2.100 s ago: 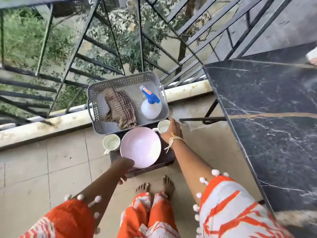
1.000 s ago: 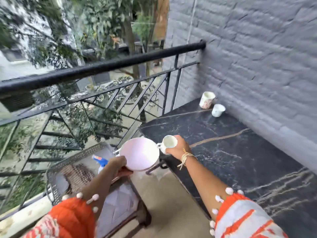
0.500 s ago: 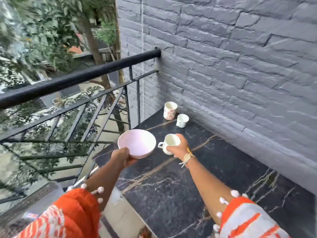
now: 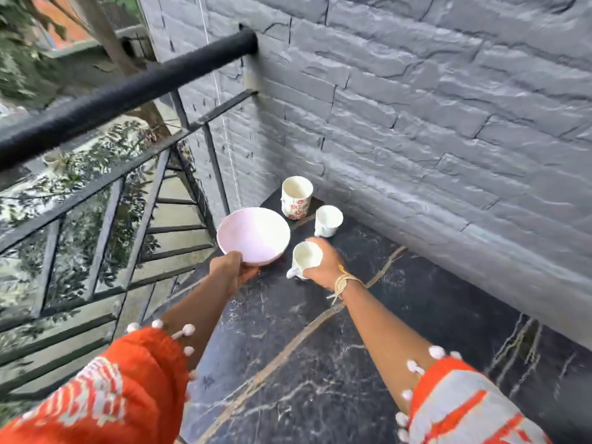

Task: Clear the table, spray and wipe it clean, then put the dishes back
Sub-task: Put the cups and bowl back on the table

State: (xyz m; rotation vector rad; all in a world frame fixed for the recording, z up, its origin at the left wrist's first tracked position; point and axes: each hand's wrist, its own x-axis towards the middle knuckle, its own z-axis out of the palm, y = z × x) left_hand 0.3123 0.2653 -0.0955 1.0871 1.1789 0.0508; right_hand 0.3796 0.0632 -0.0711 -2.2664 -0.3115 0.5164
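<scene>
A: Grey brick wall, black marble worktop (image 4: pixel 320 363) running into the corner at frame centre, railing (image 4: pixel 121 91) upper left.

B: And the grips?

A: Left hand (image 4: pixel 229 272) pinches the pink bowl (image 4: pixel 253 233) by its near rim, right hand (image 4: pixel 323 262) wraps a white cup (image 4: pixel 306 256). Two more cups (image 4: pixel 296 200) stand just above.

B: Risk?

A: The bowl hangs at the worktop's edge; a one-sided hold could tip it over. No legible writing, only red flowers.
</scene>
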